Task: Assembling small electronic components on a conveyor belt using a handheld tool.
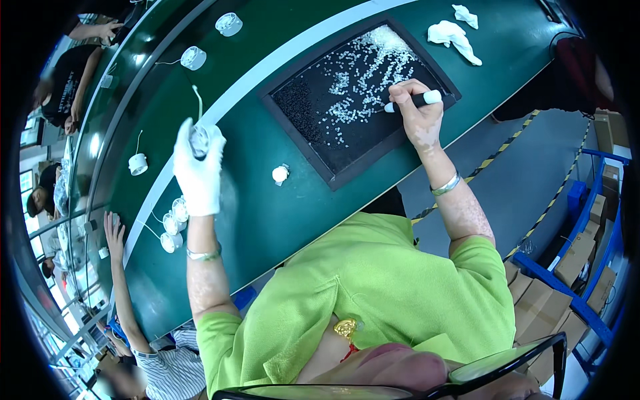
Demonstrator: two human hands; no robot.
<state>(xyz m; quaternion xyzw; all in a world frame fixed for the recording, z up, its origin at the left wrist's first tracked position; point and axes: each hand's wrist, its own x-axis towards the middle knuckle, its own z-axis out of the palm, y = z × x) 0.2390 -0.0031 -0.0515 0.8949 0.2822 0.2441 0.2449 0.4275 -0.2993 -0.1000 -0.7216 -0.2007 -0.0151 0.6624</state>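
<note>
My left hand (199,180), in a white glove, grips a small round clear-and-white part (199,139) with a pale wire rising from it. My bare right hand (420,123) holds a pen-shaped tool (432,97), black with white ends. Its tip points down at a shallow black tray (301,148), over the right part of it. Many tiny translucent pieces (345,110) lie scattered there, heaped at the far corner. Tiny black pieces (297,105) cover the tray's left side. Between my left hand and the tray, a small white round piece (280,175) sits on the green table.
Similar wired round parts stand on the green surface beyond the pale curved strip (243,83), and several cluster near my left forearm (171,241). White cloth-like items (451,37) lie at the far right. A co-worker's hand (115,235) reaches in at left. Cartons fill a blue rack (567,287).
</note>
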